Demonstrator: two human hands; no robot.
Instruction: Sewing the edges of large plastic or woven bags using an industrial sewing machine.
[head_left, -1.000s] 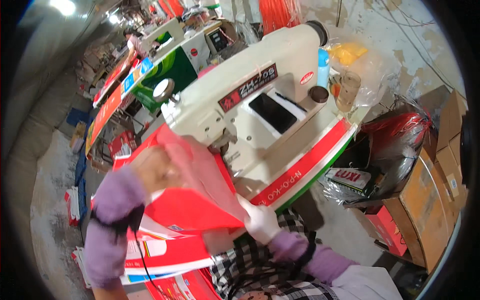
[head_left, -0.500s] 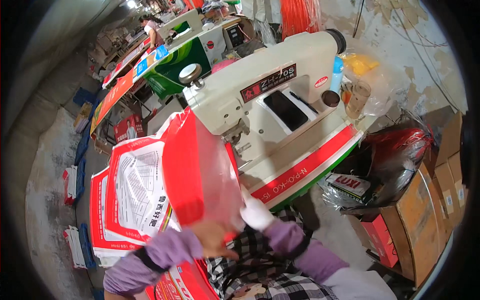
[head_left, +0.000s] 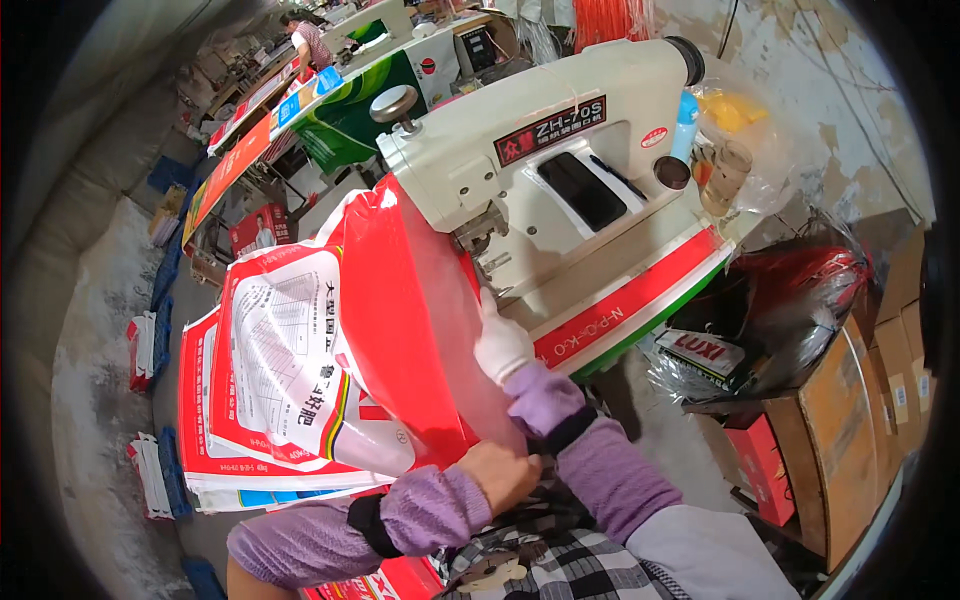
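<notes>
A red and white woven sack stretches from the sewing machine's head toward my lap, its upper edge right by the needle area. My left hand, bare, is closed at the sack's near corner. Farther up the same right-hand edge is my right hand in a white glove, pinching the sack close below the needle area, forefinger pointing along the edge. The cream sewing machine stands just beyond. Under and left of the sack lies a stack of similar printed sacks. The fingertips of both hands are partly hidden.
On the machine bed lie a black phone and a pen. A blue bottle and a jar stand behind. Cardboard boxes and a red plastic bundle are at right. A person works far off.
My left hand has moved right and slightly down along the sack's near edge and is now closed there. My right hand has shifted up toward the needle. The sack lies more taut.
</notes>
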